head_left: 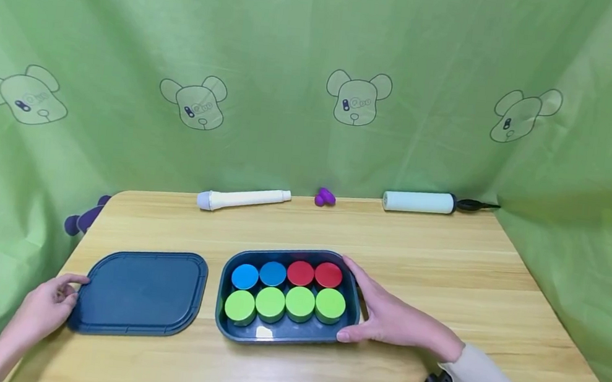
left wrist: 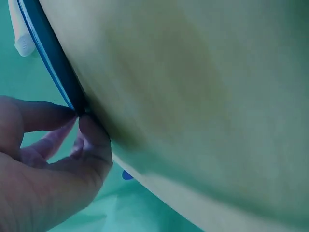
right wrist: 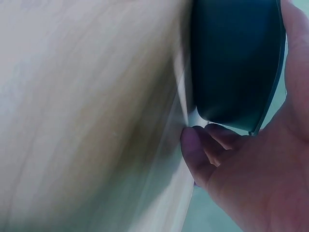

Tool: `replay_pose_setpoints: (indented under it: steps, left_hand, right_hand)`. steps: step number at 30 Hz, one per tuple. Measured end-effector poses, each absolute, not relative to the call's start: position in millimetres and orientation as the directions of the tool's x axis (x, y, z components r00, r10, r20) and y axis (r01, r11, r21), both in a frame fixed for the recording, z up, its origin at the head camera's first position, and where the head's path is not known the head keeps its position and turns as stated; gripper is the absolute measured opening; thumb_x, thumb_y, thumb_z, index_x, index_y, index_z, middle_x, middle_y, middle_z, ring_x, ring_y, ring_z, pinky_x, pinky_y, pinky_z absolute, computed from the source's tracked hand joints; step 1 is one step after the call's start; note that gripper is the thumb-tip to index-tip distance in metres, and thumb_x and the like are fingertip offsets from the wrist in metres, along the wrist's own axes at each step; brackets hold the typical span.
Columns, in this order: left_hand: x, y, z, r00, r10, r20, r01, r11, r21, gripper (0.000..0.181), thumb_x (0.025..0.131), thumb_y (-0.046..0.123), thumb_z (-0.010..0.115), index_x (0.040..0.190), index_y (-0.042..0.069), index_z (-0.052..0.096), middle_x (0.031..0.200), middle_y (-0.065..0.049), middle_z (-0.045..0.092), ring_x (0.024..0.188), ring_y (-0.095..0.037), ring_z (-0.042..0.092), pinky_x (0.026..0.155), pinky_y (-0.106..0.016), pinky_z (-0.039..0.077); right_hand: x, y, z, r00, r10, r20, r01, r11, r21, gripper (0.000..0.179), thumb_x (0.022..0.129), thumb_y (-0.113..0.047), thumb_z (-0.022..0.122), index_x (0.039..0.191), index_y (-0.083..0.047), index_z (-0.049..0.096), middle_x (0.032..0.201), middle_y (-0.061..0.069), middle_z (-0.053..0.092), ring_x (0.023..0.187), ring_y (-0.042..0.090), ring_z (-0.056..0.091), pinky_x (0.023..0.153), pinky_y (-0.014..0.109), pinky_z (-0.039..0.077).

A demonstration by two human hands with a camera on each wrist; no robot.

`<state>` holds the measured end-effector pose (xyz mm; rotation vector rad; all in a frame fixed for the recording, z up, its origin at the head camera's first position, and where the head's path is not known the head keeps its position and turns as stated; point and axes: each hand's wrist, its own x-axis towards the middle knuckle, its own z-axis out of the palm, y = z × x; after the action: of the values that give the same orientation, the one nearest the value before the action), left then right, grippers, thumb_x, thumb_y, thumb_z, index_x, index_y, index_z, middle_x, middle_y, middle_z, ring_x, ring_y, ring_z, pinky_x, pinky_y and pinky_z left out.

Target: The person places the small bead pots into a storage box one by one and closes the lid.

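At the left, my left hand point(head_left: 50, 304) pinches the left edge of a dark blue flat lid point(head_left: 141, 292) between thumb and fingers; the left wrist view shows the pinch at the lid's edge point(left wrist: 53, 63). My right hand point(head_left: 388, 315) grips the right end of a dark blue rectangular box point(head_left: 290, 340), thumb at the front corner and fingers round the back one. The open box holds two rows of round pieces: two blue pieces point(head_left: 245, 277) and two red pieces point(head_left: 300, 272) behind, several green pieces point(head_left: 270, 302) in front. In the right wrist view the box's outer wall point(right wrist: 236, 63) shows beside my fingers.
Along the table's back edge lie a white microphone-shaped object point(head_left: 246, 199), a small purple object point(head_left: 325, 197) and a pale cylindrical pump point(head_left: 419, 202) with a black nozzle. A green curtain point(head_left: 323, 31) hangs behind and at both sides of the wooden table point(head_left: 444, 261).
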<state>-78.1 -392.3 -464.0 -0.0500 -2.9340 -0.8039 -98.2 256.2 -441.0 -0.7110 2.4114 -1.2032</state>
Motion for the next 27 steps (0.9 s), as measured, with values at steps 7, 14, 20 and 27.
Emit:
replay_pose_setpoints:
  steps: [7, 14, 20, 27]
  left_hand:
    - [-78.1, -400.8, -467.2, -0.986, 0.083, 0.145, 0.145, 0.856, 0.497, 0.033, 0.093, -0.014, 0.071, 0.125, -0.004, 0.072, 0.082, 0.001, 0.062, 0.065, -0.003, 0.049, 0.058, -0.029, 0.043]
    - [-77.7, -406.5, -465.7, -0.988, 0.104, 0.118, 0.155, 0.774, 0.614, 0.040, 0.091, -0.021, 0.068, 0.130, -0.010, 0.067, 0.087, -0.005, 0.068, 0.068, -0.004, 0.058, 0.055, -0.027, 0.049]
    - [-72.3, -418.2, -465.0, -0.988, 0.152, 0.014, 0.090, 0.502, 0.860, 0.071, 0.100, -0.019, 0.056, 0.136, 0.041, 0.070, 0.088, -0.003, 0.064, 0.061, -0.009, 0.053, 0.047, -0.032, 0.041]
    - [-67.3, -419.3, -454.7, -0.983, 0.160, -0.088, -0.045, 0.255, 0.966, 0.057, 0.111, -0.003, 0.058, 0.154, 0.034, 0.064, 0.100, 0.004, 0.066, 0.060, -0.005, 0.049, 0.046, -0.031, 0.039]
  right_hand:
    - [-96.1, 255.9, -440.4, -0.813, -0.576, -0.084, -0.280, 0.515, -0.811, 0.134, 0.087, -0.038, 0.096, 0.177, -0.021, -0.003, 0.179, 0.014, 0.019, 0.163, 0.039, 0.020, 0.124, 0.067, 0.024]
    - [-95.8, 255.8, -439.8, -0.815, -0.575, -0.074, -0.280, 0.503, -0.818, 0.133, 0.088, -0.036, 0.096, 0.177, -0.021, -0.002, 0.178, 0.014, 0.020, 0.162, 0.040, 0.021, 0.124, 0.067, 0.024]
    - [-96.2, 256.1, -440.8, -0.813, -0.576, -0.080, -0.273, 0.500, -0.822, 0.133, 0.088, -0.036, 0.095, 0.177, -0.023, -0.002, 0.178, 0.014, 0.021, 0.162, 0.039, 0.022, 0.124, 0.067, 0.025]
    - [-96.4, 255.8, -438.8, -0.814, -0.575, -0.083, -0.272, 0.504, -0.820, 0.133, 0.088, -0.036, 0.095, 0.177, -0.023, -0.002, 0.177, 0.014, 0.023, 0.161, 0.039, 0.024, 0.124, 0.066, 0.026]
